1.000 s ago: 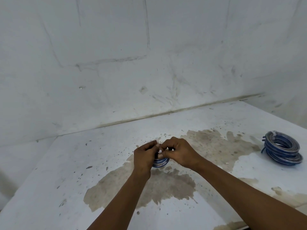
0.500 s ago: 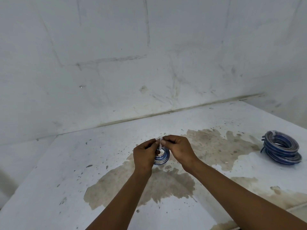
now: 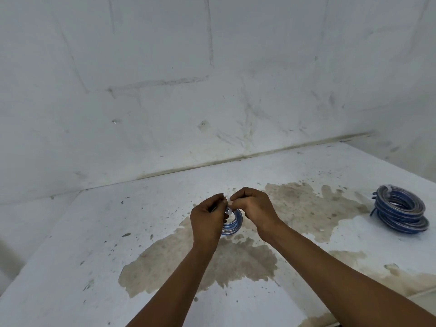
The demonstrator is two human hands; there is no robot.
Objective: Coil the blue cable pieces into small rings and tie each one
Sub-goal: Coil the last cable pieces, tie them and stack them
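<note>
The small blue ring (image 3: 232,224) is held just above the stained desk (image 3: 94,244), near the middle of the view, between both hands. The left hand (image 3: 207,220) covers its 9 o'clock side and is clamped on the ring. The right hand (image 3: 253,208) is at about 1 o'clock from the ring, and its fingertips are pinched together on a thin white tie (image 3: 228,201) that stands up from the top of the ring at 12 o'clock. The long axis of the tie runs from the ring toward 12 o'clock, so I judge that the coming pull must go along this line, away from the ring, and the right hand is the nearer one for it. The ring opening faces roughly toward the camera.

Compared with half a second ago, the hands sit a little closer together over the tie and the ring is more hidden behind the left hand. A second ago the fingers covered the tie almost fully.

A stack of larger blue coils (image 3: 401,212) lies well apart at 3 o'clock on the desk.
</note>
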